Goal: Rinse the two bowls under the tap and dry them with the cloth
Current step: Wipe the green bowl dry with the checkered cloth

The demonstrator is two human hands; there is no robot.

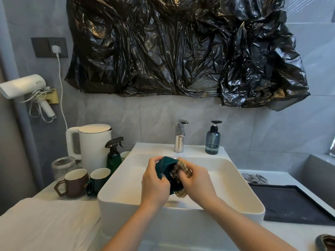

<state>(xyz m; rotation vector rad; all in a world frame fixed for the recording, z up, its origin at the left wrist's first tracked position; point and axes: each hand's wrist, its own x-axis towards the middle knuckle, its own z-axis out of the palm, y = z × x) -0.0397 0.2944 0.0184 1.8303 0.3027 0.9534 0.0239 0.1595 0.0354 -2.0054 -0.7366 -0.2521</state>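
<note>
**Green bowl getting wiped over the sink**

So both hands are over the white basin [116, 192] right now. The left hand [155, 183] has its fingers wrapped round the outside of a dark green bowl [165, 166], which is tipped on its side so the opening faces right. The right hand [197, 183] grips a tan, ribbed cloth [181, 171], fingers curled into it, and the cloth is pushed against the rim and into the bowl's mouth. Can't see inside the bowl because the cloth and fingers cover it. All of this sits just in front of the chrome tap [179, 136], and I can't make out any water running.

Containers around the place:
- A blue-grey pump bottle [213, 140] stands on the basin ledge right of the tap, with liquid in roughly the bottom portion.
- On the surface left of the basin: a white kettle [94, 145] with its lid shut, a dark green spray bottle [113, 156] beside it, and a small pale cup [125, 155] tucked just behind, contents hidden.
- A glass jar [62, 166] at the kettle's left, hard to tell what's in it.
- Two mugs up front, a brown mug [73, 182] and a green mug [98, 178], both white inside and looking empty from here.

Right of the basin there's a dark mat [290, 205] with a crumpled grey rag [254, 178] behind it. At the bottom right corner a brownish dish [326, 241] peeks in, mostly cut off.
</note>
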